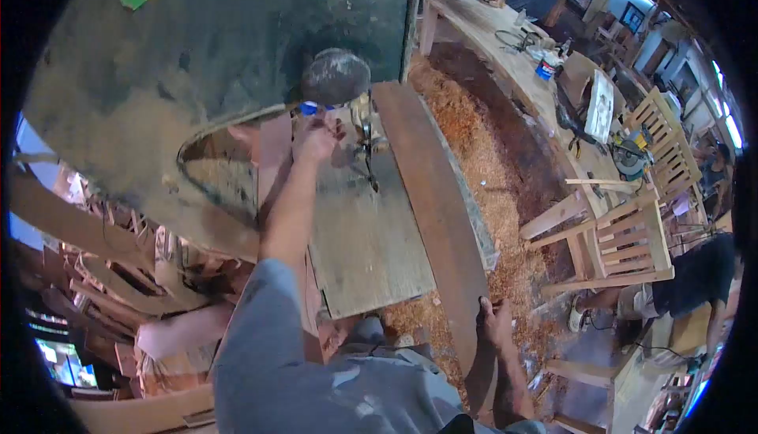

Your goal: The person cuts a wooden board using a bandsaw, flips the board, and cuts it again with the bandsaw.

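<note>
My left hand (319,140) is raised to the front of a large dark green machine that looks like a band saw (229,47). Its fingers are curled just below a small blue part (309,108) and a round dark disc (337,76); what they hold is hidden. Metal guide parts (366,134) hang right beside them, over a worn wooden machine table (375,236). Along the table's right side lies a long curved brown board (430,189). Near my body, my right hand (497,325) grips this board's edge, thumb on top.
Sawdust (470,150) covers the floor to the right. A long workbench (513,63) there carries a blue can (545,69) and a circular saw (629,157). Slatted wooden chair frames (628,240) stand near another person (687,280). Cut wood pieces (142,276) are piled at left.
</note>
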Tool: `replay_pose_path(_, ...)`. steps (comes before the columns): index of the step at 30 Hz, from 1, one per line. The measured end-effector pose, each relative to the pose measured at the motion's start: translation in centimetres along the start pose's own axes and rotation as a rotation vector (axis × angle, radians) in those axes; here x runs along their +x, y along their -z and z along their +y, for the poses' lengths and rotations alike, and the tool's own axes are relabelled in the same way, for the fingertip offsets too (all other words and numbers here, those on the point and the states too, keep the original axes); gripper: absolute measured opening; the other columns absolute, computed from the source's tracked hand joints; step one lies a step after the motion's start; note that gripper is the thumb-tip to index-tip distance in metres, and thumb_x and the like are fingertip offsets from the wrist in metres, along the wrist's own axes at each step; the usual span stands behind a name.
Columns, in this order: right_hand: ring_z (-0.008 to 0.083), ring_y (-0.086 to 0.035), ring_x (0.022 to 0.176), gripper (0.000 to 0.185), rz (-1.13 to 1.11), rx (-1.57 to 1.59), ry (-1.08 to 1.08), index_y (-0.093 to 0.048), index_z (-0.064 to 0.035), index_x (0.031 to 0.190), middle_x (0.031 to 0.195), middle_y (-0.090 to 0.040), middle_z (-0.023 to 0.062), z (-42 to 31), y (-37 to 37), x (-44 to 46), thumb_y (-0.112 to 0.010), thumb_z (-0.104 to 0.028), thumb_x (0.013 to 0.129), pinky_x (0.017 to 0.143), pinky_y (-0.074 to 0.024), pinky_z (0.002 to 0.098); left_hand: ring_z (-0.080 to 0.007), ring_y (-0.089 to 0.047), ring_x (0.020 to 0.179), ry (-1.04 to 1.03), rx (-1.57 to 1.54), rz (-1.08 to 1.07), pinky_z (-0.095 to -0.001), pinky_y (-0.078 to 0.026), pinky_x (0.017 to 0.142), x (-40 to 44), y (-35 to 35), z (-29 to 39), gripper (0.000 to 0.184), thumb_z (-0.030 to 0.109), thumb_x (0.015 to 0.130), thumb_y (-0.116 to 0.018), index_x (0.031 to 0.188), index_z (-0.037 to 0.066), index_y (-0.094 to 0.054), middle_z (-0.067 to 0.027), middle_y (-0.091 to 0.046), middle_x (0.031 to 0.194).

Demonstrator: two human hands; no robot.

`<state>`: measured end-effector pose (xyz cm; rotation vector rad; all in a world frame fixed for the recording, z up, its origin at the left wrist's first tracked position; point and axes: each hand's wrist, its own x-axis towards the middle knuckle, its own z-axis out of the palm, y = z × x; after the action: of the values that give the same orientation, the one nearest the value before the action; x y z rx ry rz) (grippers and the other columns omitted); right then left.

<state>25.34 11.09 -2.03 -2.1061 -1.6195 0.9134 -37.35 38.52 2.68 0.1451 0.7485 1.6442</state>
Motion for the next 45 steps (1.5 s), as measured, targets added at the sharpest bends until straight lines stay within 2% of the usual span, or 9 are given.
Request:
replay_pose_path(3,0.0524,-0.067,0.103,0.087,-0.222,-0.404,-0.030,-0.043,0.0085,0.142,0.111,-0.069,0.0337,-4.5,3.4,3.2,-0.072,-0.056,0.092,0.088,-0.0537,0.0518,-0.0280,-0.058,0.123,0.009,-0.024,0.025,-0.0427,-0.045,0.109,3.9,-2.4,0.3,0.049,0.036,0.109,-0.052,0.143,0.000,-0.049,-0.0148,-0.061,0.130)
replay_pose_path(6,0.0402,-0.054,0.136,0.073,0.210,-0.079,0.809,-0.029,0.0000,0.158,0.143,-0.054,0.0322,-19.4,7.9,10.4,-0.068,-0.016,0.099,0.111,-0.0437,0.0462,-0.0279,-0.058,0.122,0.000,-0.028,0.020,-0.0425,-0.045,0.108,5.9,-4.3,0.5,0.048,0.035,0.109,-0.052,0.142,0.000,-0.050,-0.0146,-0.062,0.130)
replay_pose_path(9,0.0328,-0.040,0.149,0.056,-0.026,0.545,0.976,-0.046,0.0016,0.150,0.154,-0.048,0.0206,-43.2,12.7,10.5,-0.045,-0.036,0.109,0.123,-0.0297,0.0400,-0.0277,-0.059,0.121,0.002,0.016,0.020,-0.0422,-0.045,0.108,5.8,-4.5,0.9,0.048,0.035,0.109,-0.053,0.141,0.000,-0.051,-0.0145,-0.062,0.129)
replay_pose_path(14,0.0335,-0.069,0.100,0.044,-0.453,0.826,0.635,-0.061,-0.0015,0.128,0.117,-0.069,0.0207,-63.8,8.4,17.4,-0.046,-0.037,0.107,0.087,-0.0551,0.0434,-0.0275,-0.059,0.120,-0.018,0.054,0.035,-0.0418,-0.046,0.107,2.1,-2.1,1.3,0.047,0.034,0.108,-0.053,0.140,0.000,-0.051,-0.0142,-0.062,0.128)
replay_pose_path(21,0.0337,-0.073,0.087,0.031,-0.406,1.142,0.740,-0.069,-0.0090,0.120,0.096,-0.072,0.0199,-64.0,8.1,16.3,-0.058,-0.025,0.095,0.076,-0.0571,0.0423,-0.0271,-0.060,0.118,-0.015,0.126,0.075,-0.0412,-0.047,0.105,-4.1,1.5,1.8,0.045,0.033,0.108,-0.054,0.139,0.000,-0.053,-0.0139,-0.063,0.127)
replay_pose_path(27,0.0258,-0.070,0.086,0.028,0.089,1.001,1.453,-0.072,-0.0054,0.115,0.091,-0.071,0.0148,-65.4,2.8,25.2,-0.065,-0.019,0.091,0.080,-0.0550,0.0352,-0.0268,-0.060,0.116,0.012,0.168,0.109,-0.0407,-0.047,0.104,-6.0,2.6,0.9,0.044,0.032,0.107,-0.055,0.138,0.000,-0.054,-0.0136,-0.063,0.126)
replay_pose_path(33,0.0092,-0.056,0.089,0.034,-0.183,1.107,1.286,-0.066,-0.0026,0.104,0.095,-0.062,-0.0012,-63.4,4.3,21.5,-0.060,-0.035,0.098,0.079,-0.0453,0.0260,-0.0265,-0.061,0.115,0.038,0.188,0.093,-0.0402,-0.048,0.103,-3.1,1.2,-0.5,0.043,0.032,0.107,-0.056,0.136,0.000,-0.055,-0.0134,-0.064,0.125)
replay_pose_path(43,0.0163,-0.063,0.070,0.035,-0.051,0.958,1.336,-0.069,0.0009,0.108,0.088,-0.068,0.0095,-65.0,4.9,23.7,-0.062,-0.031,0.097,0.062,-0.0506,0.0330,-0.0260,-0.062,0.112,0.089,0.170,0.043,-0.0394,-0.049,0.101,6.4,-1.9,-4.9,0.041,0.030,0.106,-0.057,0.134,0.000,-0.057,-0.0129,-0.065,0.123)
replay_pose_path(45,0.0191,-0.063,0.058,0.031,0.067,0.326,1.432,-0.067,0.0040,0.110,0.081,-0.066,0.0125,-65.1,6.5,23.6,-0.061,-0.023,0.097,0.051,-0.0525,0.0357,-0.0259,-0.062,0.112,0.080,0.174,0.043,-0.0392,-0.049,0.101,6.7,-1.7,-5.1,0.041,0.030,0.105,-0.058,0.134,0.000,-0.057,-0.0128,-0.065,0.123)
